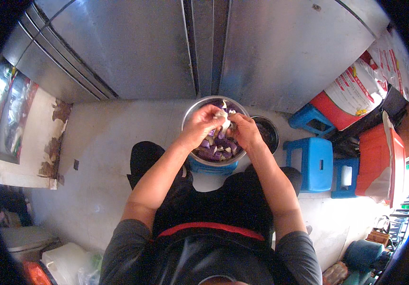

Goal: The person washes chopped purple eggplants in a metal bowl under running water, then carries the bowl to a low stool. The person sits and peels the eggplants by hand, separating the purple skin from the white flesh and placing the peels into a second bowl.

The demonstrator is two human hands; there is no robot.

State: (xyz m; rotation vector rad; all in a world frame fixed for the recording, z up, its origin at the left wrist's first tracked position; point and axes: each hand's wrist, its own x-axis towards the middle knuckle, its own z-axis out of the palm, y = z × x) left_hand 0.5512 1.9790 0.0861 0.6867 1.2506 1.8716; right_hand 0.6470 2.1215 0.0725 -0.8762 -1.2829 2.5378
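A round metal bowl (187, 113) stands on a blue plastic stool (213, 169) between my knees. Purple-skinned, pale-fleshed vegetable pieces (222, 149), which look like eggplant, lie in it. Above the bowl, my left hand (204, 123) and my right hand (243, 130) meet at a pale piece (223, 119) with some purple skin. Fingers of both hands are closed on this piece, and they partly cover it. To the right of the bowl, partly behind it and my right hand, sits a darker metal basin (275, 133); its contents are too dark to tell.
Metal cabinet doors (268, 53) rise in front of me. To the right are a blue stool (313, 164), another small blue stool (343, 183), a red-and-white sack (354, 89) and a red container (379, 160). A white box (67, 263) is at the lower left.
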